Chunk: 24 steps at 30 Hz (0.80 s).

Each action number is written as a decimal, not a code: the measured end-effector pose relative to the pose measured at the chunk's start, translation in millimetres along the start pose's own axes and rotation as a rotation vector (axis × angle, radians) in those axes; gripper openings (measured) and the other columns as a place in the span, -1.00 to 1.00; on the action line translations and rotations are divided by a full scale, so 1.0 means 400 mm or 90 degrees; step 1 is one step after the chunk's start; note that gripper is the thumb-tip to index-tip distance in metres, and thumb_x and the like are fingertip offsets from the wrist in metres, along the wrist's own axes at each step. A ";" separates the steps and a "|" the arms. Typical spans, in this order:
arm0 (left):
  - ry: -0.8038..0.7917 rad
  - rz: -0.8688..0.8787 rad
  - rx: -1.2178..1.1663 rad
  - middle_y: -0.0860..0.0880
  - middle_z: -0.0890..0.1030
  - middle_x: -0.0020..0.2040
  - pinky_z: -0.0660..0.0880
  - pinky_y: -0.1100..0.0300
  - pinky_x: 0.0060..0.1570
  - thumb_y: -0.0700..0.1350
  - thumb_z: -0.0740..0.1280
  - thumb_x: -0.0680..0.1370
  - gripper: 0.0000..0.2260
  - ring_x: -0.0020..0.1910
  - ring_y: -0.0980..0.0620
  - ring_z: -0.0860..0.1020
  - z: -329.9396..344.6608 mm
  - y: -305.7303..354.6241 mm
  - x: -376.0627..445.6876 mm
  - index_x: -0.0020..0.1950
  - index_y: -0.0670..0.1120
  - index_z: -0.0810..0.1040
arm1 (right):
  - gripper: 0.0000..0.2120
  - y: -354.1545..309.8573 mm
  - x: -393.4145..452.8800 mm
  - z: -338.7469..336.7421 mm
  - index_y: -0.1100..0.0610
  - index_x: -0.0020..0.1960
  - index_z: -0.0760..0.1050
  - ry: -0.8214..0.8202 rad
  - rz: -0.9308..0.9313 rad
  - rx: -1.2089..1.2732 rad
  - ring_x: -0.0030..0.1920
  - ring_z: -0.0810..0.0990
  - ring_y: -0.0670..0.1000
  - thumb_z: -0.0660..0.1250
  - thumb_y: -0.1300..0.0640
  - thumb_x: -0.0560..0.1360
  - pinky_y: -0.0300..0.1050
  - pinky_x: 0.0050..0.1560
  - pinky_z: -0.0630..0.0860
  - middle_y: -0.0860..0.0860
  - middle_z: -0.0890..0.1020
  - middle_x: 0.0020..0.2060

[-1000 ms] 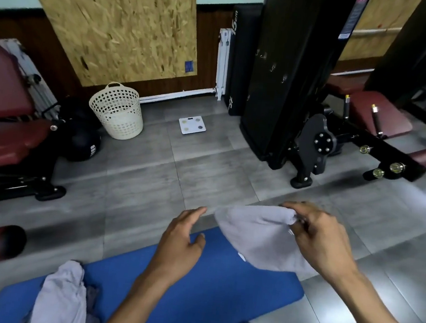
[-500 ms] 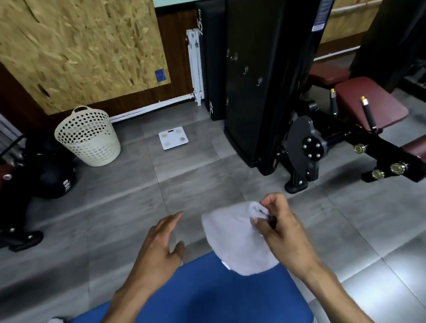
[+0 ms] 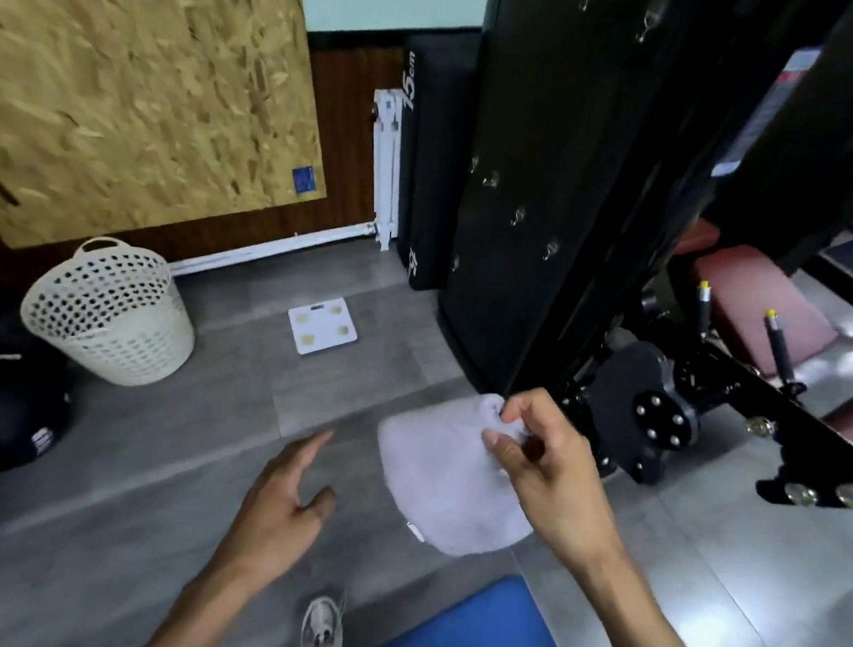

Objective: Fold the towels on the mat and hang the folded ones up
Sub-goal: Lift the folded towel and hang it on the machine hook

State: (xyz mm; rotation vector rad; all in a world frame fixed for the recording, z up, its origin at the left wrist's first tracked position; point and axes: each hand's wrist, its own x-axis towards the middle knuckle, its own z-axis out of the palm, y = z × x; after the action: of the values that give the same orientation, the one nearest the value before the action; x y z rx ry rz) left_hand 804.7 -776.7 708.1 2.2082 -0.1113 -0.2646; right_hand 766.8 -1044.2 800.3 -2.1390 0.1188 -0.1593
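I see the right hand [image 3: 552, 481] raised in front, thumb and fingers pinched on the top edge of the grey towel [image 3: 444, 485]; towel hangs off that grip in the air, above the floor, just past the blue mat [image 3: 469, 636] corner. Left hand [image 3: 279, 504] beside it, palm down, fingers loosely spread, holding nothing. Black pad [image 3: 430, 169] against the wall reads "15cm". Machine label [image 3: 763, 110] too blurred to read.
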 end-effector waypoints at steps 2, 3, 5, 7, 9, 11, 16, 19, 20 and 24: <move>-0.005 0.019 0.002 0.20 0.42 0.37 0.34 0.08 0.37 -0.08 0.35 0.48 -0.47 0.35 0.19 0.39 -0.068 -0.008 0.132 0.32 0.38 0.29 | -0.83 -0.011 0.110 0.051 -0.08 -0.04 0.42 0.027 0.006 0.018 -0.37 0.41 0.13 0.36 0.15 0.54 0.00 -0.35 0.37 0.16 0.47 -0.37; -0.006 0.027 0.001 0.21 0.42 0.37 0.34 0.10 0.36 -0.07 0.35 0.49 -0.48 0.35 0.20 0.39 -0.098 -0.007 0.196 0.32 0.38 0.29 | -0.84 -0.015 0.165 0.074 -0.09 -0.03 0.44 0.044 0.004 0.033 -0.40 0.38 0.07 0.36 0.15 0.54 -0.04 -0.36 0.36 0.10 0.46 -0.40; -0.014 0.052 0.012 0.24 0.42 0.36 0.32 0.19 0.35 -0.13 0.37 0.52 -0.46 0.34 0.22 0.39 -0.148 0.006 0.306 0.33 0.37 0.29 | -0.86 -0.030 0.257 0.106 -0.07 -0.02 0.48 0.075 0.003 0.050 -0.43 0.35 -0.04 0.37 0.16 0.54 -0.14 -0.37 0.34 0.01 0.45 -0.42; -0.032 0.063 0.013 0.26 0.42 0.34 0.31 0.28 0.29 -0.16 0.36 0.53 -0.46 0.33 0.26 0.39 -0.193 0.023 0.403 0.37 0.31 0.31 | -0.89 -0.044 0.347 0.132 -0.04 -0.02 0.50 0.088 0.016 0.053 -0.38 0.43 0.06 0.37 0.16 0.54 -0.06 -0.35 0.41 0.04 0.52 -0.36; -0.037 0.062 -0.008 0.29 0.43 0.33 0.32 0.29 0.26 -0.15 0.35 0.54 -0.49 0.30 0.28 0.41 -0.227 0.042 0.485 0.39 0.28 0.34 | -0.91 -0.055 0.429 0.151 -0.02 -0.02 0.51 0.082 0.031 0.061 -0.30 0.48 0.16 0.37 0.15 0.54 0.03 -0.28 0.48 0.06 0.54 -0.31; -0.031 0.067 -0.036 0.31 0.45 0.31 0.36 0.23 0.27 -0.14 0.35 0.54 -0.50 0.27 0.30 0.42 -0.252 0.067 0.554 0.39 0.28 0.36 | -0.91 -0.065 0.502 0.157 -0.03 -0.01 0.51 0.074 0.035 0.061 -0.29 0.47 0.21 0.37 0.14 0.54 0.10 -0.25 0.49 0.09 0.54 -0.31; -0.054 0.094 -0.051 0.35 0.45 0.29 0.38 0.21 0.25 -0.10 0.36 0.54 -0.52 0.25 0.34 0.42 -0.292 0.130 0.761 0.36 0.31 0.37 | -0.88 -0.080 0.704 0.142 -0.06 -0.03 0.49 0.055 0.027 0.057 -0.30 0.46 0.23 0.36 0.15 0.54 0.07 -0.30 0.44 0.20 0.48 -0.33; -0.054 0.100 -0.052 0.34 0.47 0.26 0.40 0.17 0.26 -0.07 0.36 0.55 -0.54 0.24 0.34 0.42 -0.309 0.171 0.919 0.36 0.32 0.37 | -0.89 -0.073 0.844 0.120 -0.03 -0.06 0.49 0.049 0.013 0.076 -0.36 0.42 0.09 0.37 0.16 0.54 -0.13 -0.34 0.39 0.12 0.47 -0.35; -0.057 0.097 -0.053 0.33 0.47 0.26 0.41 0.17 0.26 -0.07 0.35 0.55 -0.55 0.23 0.35 0.43 -0.312 0.190 0.965 0.35 0.32 0.37 | -0.90 -0.070 0.884 0.113 -0.02 -0.06 0.50 0.044 0.011 0.079 -0.37 0.40 0.04 0.37 0.16 0.53 -0.18 -0.33 0.38 0.10 0.46 -0.35; -0.073 0.109 -0.063 0.30 0.53 0.18 0.42 0.21 0.24 -0.11 0.34 0.56 -0.59 0.15 0.34 0.48 -0.305 0.284 1.199 0.27 0.34 0.40 | -0.91 -0.046 1.087 0.066 -0.04 -0.04 0.51 0.008 -0.010 0.097 -0.33 0.40 0.08 0.37 0.14 0.54 -0.16 -0.29 0.37 0.09 0.48 -0.30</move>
State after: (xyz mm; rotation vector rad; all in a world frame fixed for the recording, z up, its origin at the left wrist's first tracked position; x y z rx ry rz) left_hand 1301.0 -834.3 798.2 2.0707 -0.3421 -0.2940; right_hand 1200.3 -1076.6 831.0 -1.9872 0.0948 -0.1857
